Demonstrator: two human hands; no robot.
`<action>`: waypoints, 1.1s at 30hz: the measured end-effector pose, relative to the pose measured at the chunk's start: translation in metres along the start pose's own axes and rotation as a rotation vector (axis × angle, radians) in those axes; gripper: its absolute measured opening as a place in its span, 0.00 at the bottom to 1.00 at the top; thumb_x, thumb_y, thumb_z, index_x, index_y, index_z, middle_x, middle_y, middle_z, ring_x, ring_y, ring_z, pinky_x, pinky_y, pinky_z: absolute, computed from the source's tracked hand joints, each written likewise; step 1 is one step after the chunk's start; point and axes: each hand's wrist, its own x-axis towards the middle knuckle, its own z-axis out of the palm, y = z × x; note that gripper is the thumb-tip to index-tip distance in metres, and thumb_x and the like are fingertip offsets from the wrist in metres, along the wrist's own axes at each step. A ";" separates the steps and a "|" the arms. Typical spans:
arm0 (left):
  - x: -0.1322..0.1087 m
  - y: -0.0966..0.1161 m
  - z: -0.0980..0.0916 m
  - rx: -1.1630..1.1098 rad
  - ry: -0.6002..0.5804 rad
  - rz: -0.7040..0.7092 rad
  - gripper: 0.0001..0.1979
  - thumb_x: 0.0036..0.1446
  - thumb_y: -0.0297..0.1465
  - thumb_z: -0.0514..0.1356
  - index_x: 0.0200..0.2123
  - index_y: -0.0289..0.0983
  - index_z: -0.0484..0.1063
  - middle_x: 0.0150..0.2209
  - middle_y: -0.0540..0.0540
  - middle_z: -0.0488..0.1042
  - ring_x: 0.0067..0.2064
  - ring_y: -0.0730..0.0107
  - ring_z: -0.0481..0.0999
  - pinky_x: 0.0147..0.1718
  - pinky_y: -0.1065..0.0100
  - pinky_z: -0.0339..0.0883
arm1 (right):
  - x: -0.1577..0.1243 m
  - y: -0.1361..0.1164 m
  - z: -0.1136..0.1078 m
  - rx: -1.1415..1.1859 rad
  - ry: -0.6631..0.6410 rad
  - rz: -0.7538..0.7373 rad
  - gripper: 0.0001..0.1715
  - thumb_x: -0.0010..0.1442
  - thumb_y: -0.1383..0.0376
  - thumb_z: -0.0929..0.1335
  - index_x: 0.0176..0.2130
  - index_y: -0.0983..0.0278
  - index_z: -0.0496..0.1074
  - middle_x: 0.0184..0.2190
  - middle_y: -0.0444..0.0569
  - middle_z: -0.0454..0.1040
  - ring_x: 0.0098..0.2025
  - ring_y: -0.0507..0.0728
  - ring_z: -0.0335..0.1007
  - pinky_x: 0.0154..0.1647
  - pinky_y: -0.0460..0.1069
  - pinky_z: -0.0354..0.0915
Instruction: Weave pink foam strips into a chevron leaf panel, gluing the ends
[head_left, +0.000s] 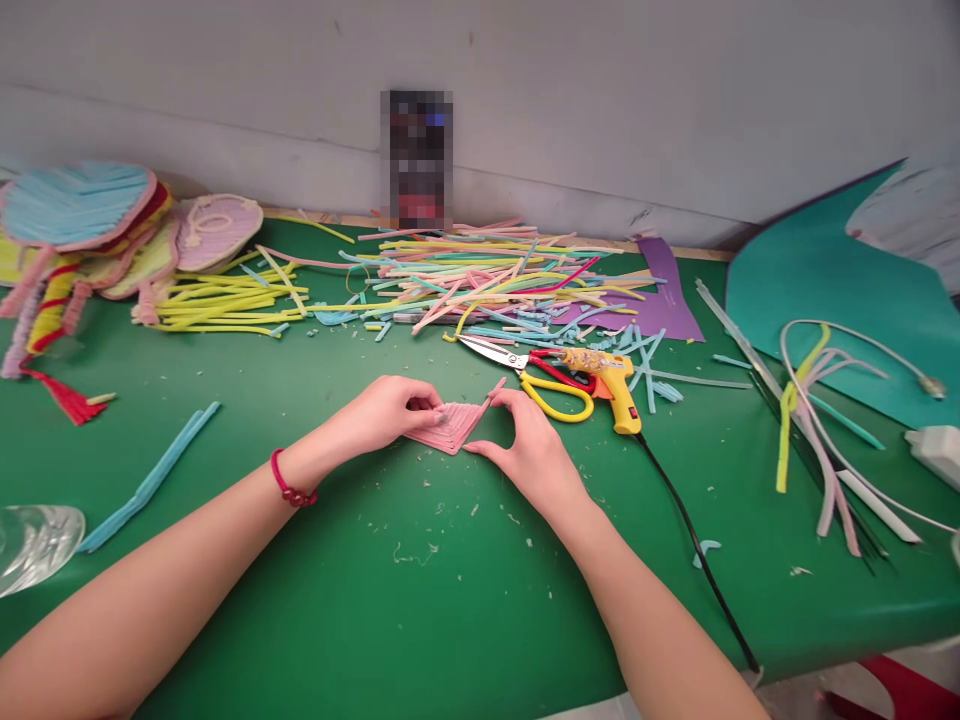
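- Left of the glue gun (619, 392), on the green table (450, 620), is the pink piece (459, 420), built of rows of fuzzy strip that meet in a point toward the wearer.
- Left of the gun, the left hand (396, 408) pinches the piece's left side between thumb and fingers; a red bracelet (291, 482) circles that wrist.
- Nearer the gun, the right hand (534, 448) is at the piece's right edge, thumb and forefinger apart, the forefinger by a pink strip end (495, 389); I cannot tell whether it grips the strip.
- Just left of the gun are the scissors (514, 361), with one red and one yellow handle.
- Beyond the gun is a pile (487, 280) of mixed strips, beside a purple sheet (673, 302).
- Far left of the gun are yellow strips (225, 302), fuzzy shapes (82, 205) and a blue strip (154, 480).
- Right of the gun is a teal sheet (817, 290).
- From the gun's handle, a black cord (685, 515) runs to the table's near edge.
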 end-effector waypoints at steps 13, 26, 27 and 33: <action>-0.004 0.005 -0.002 0.075 -0.023 -0.020 0.14 0.53 0.42 0.56 0.30 0.38 0.75 0.28 0.49 0.77 0.29 0.68 0.70 0.27 0.71 0.58 | 0.000 -0.001 -0.001 -0.037 0.007 -0.035 0.28 0.50 0.63 0.75 0.47 0.60 0.62 0.45 0.52 0.72 0.50 0.62 0.70 0.51 0.58 0.68; -0.012 0.014 0.009 0.291 0.138 0.119 0.15 0.56 0.35 0.55 0.46 0.41 0.72 0.40 0.45 0.70 0.41 0.61 0.70 0.40 0.63 0.63 | -0.001 0.000 -0.002 -0.067 -0.004 -0.082 0.24 0.53 0.63 0.73 0.48 0.60 0.63 0.46 0.53 0.72 0.53 0.63 0.68 0.54 0.60 0.67; -0.012 0.015 0.010 0.279 0.135 0.131 0.16 0.57 0.36 0.55 0.47 0.42 0.72 0.41 0.45 0.69 0.43 0.61 0.69 0.41 0.62 0.63 | -0.001 0.000 -0.002 -0.069 -0.002 -0.081 0.24 0.53 0.63 0.73 0.48 0.60 0.63 0.46 0.53 0.72 0.53 0.63 0.69 0.53 0.60 0.67; -0.007 0.012 0.015 0.213 0.092 0.204 0.13 0.58 0.36 0.55 0.43 0.41 0.75 0.42 0.44 0.70 0.43 0.61 0.70 0.43 0.61 0.63 | -0.001 0.000 -0.001 -0.064 0.014 -0.098 0.24 0.53 0.64 0.73 0.48 0.60 0.63 0.46 0.54 0.72 0.53 0.63 0.68 0.54 0.60 0.67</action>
